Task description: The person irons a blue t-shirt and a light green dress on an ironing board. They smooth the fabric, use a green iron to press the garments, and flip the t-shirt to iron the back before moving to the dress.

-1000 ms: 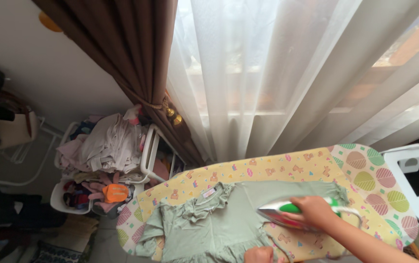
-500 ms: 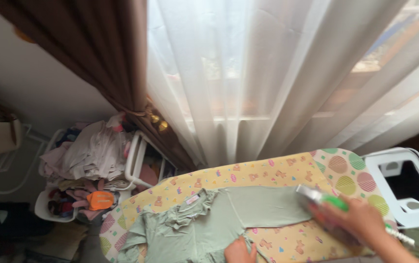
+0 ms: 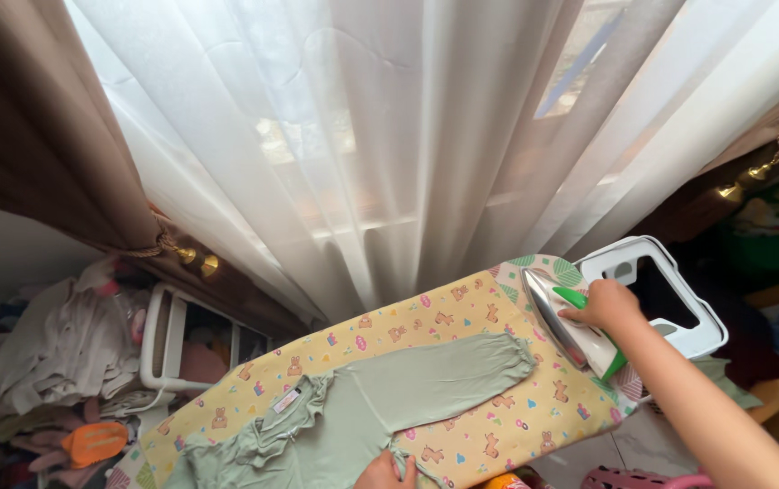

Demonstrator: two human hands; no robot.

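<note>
At far end of ironing board (image 3: 426, 312), head view: my right hand (image 3: 609, 306) wraps fingers closed round green handle of iron (image 3: 575, 328), tilted on edge beside white iron rest (image 3: 679, 299). Left hand (image 3: 383, 473) presses flat, fingers spread, on green garment (image 3: 380, 403). Risk, my judgement: iron tips off board edge; soleplate scorches cover. Sheer curtain (image 3: 389, 154) behind; laundry pile (image 3: 54, 353) left.
</note>
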